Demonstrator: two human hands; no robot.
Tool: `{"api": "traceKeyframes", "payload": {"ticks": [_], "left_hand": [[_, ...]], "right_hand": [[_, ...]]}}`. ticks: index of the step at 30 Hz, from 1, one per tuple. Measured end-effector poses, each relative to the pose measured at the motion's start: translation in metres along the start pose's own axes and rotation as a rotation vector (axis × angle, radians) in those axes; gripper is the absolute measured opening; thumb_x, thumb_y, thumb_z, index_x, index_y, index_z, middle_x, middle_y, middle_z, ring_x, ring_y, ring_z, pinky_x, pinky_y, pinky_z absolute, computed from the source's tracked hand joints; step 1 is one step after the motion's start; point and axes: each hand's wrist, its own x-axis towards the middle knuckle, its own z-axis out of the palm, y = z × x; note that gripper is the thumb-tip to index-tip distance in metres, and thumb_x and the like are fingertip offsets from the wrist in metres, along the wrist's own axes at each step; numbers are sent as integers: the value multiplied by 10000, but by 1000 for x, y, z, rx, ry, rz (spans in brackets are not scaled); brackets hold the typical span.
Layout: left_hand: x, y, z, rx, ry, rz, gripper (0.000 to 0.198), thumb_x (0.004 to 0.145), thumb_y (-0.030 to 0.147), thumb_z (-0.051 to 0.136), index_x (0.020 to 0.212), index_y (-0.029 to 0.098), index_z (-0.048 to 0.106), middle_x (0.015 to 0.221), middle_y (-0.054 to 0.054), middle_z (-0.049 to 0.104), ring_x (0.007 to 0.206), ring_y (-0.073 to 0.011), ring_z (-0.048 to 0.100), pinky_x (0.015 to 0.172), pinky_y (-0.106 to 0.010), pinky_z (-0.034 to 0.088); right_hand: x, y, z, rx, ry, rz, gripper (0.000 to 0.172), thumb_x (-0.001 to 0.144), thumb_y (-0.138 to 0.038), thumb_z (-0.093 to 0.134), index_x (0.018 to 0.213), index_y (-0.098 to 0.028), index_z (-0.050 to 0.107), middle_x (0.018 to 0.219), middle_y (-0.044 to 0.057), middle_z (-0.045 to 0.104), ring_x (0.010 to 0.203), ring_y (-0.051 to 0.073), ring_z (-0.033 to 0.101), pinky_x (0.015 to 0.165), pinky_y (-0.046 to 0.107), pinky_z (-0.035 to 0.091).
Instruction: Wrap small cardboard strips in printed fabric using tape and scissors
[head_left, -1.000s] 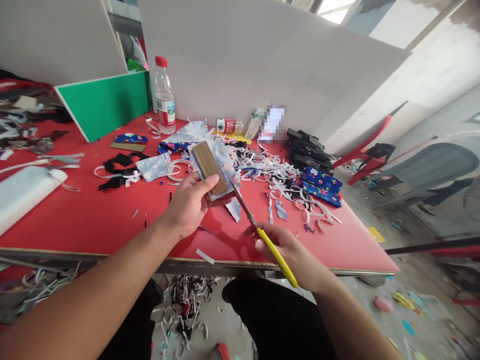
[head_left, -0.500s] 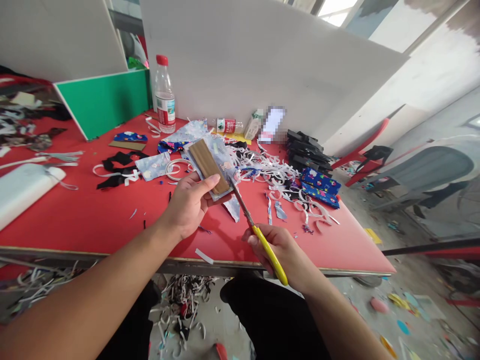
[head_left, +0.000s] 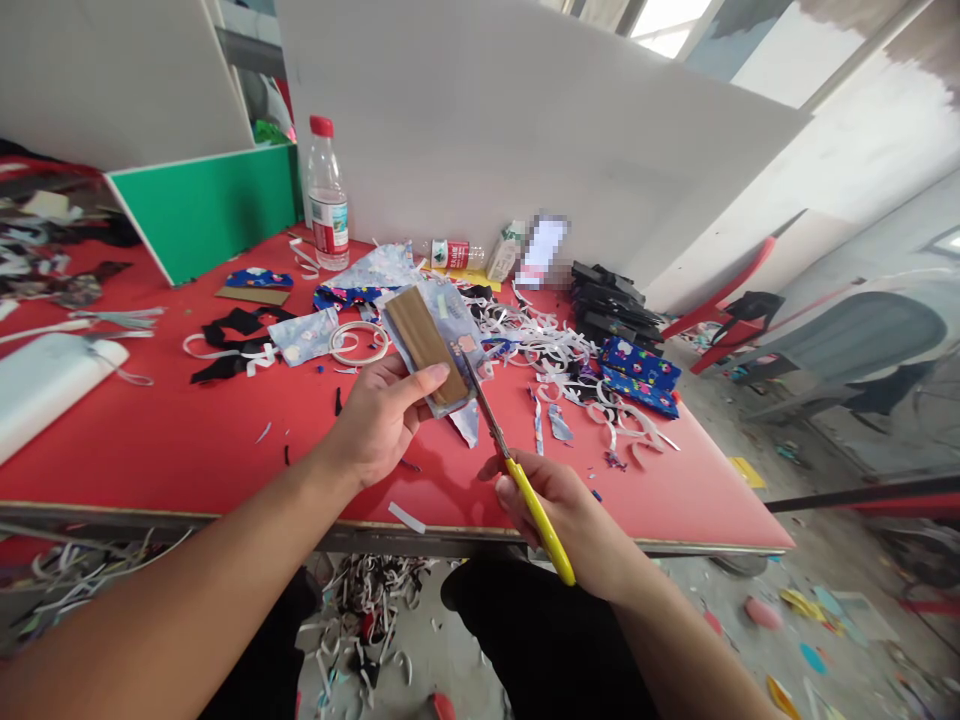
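Observation:
My left hand [head_left: 390, 415] grips a brown cardboard strip [head_left: 424, 345] laid on light blue patterned fabric [head_left: 457, 318], thumb on top and fingers underneath. In my right hand [head_left: 551, 500] are scissors with yellow handles [head_left: 541, 525], fingers wrapped round the grips. The blades [head_left: 480, 395] point up and away from me, their tips at the fabric's right edge beside the cardboard. How far the blades are apart is hard to make out. Both hands are above the front of the red table [head_left: 255, 470].
White trimmed strips [head_left: 540, 335] are heaped behind the scissors. To the right lie folded dark blue floral cloth [head_left: 641, 375] and a black stack [head_left: 615, 305]. A bottle [head_left: 328, 200] stands at the back, near a green panel [head_left: 214, 210]. A white cylinder [head_left: 56, 385] lies at left.
The cardboard and fabric in my left hand have shifted slightly right and down. The scissors stay at the fabric's right edge. A small dark blue scrap now shows near my right hand.

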Motion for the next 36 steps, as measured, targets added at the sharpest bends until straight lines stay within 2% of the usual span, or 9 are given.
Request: {"api": "traceKeyframes", "payload": {"ticks": [4, 9, 13, 17, 22, 25, 30, 36], "left_hand": [[0, 2, 2, 0, -2, -2, 373, 793, 257, 851, 1158, 202, 793, 1043, -90, 839, 1096, -323, 779, 877, -406, 654], [-2, 3, 1, 10, -19, -5, 403, 775, 264, 870, 1168, 219, 791, 1058, -88, 837, 1101, -329, 778, 922, -435, 643], [-3, 1, 1, 42, -44, -15, 290, 766, 281, 872, 1041, 206, 819, 1046, -96, 836, 1077, -325, 783, 943, -451, 636], [-3, 0, 3, 59, -58, -26, 212, 744, 282, 873, 935, 202, 825, 991, -90, 839, 1006, -307, 793, 900, -435, 647], [-4, 1, 5, 58, -50, -23, 230, 741, 279, 875, 954, 205, 827, 983, -89, 835, 995, -303, 794, 900, -440, 644], [-4, 1, 3, 67, -55, -20, 245, 751, 289, 873, 978, 208, 829, 1008, -94, 835, 996, -300, 792, 900, -438, 642], [-7, -3, 2, 95, -69, -25, 267, 742, 295, 896, 990, 209, 842, 973, -84, 841, 902, -268, 796, 823, -390, 650], [-10, -12, 4, 64, -116, -61, 226, 728, 280, 933, 924, 204, 850, 894, -49, 844, 774, -176, 779, 735, -271, 638]], "right_hand": [[-1, -1, -1, -30, 10, 22, 517, 837, -685, 751, 772, -221, 532, 576, -89, 369, 507, 84, 297, 480, 256, 217], [-5, -6, -2, -19, -1, -4, 517, 802, -678, 795, 842, -213, 573, 666, -74, 413, 574, 96, 344, 517, 255, 283], [-5, -7, 1, -15, -4, -23, 528, 809, -690, 790, 850, -213, 566, 662, -75, 408, 582, 98, 328, 525, 264, 280], [-3, -4, 5, 16, -8, -28, 549, 844, -742, 720, 855, -213, 571, 620, -80, 420, 544, 94, 343, 514, 270, 267], [-1, -3, 5, 15, 0, 18, 562, 828, -741, 734, 795, -225, 513, 569, -90, 423, 478, 77, 341, 477, 262, 230], [-1, -2, 4, 31, -5, 39, 590, 811, -774, 728, 806, -226, 510, 567, -92, 431, 455, 78, 369, 459, 255, 256], [-4, -4, 4, 107, -50, -4, 627, 797, -788, 749, 893, -199, 555, 686, -68, 482, 584, 90, 458, 541, 240, 361], [-2, -7, 7, 137, -35, -29, 657, 807, -846, 682, 854, -215, 505, 652, -82, 436, 527, 73, 387, 489, 230, 296]]}}
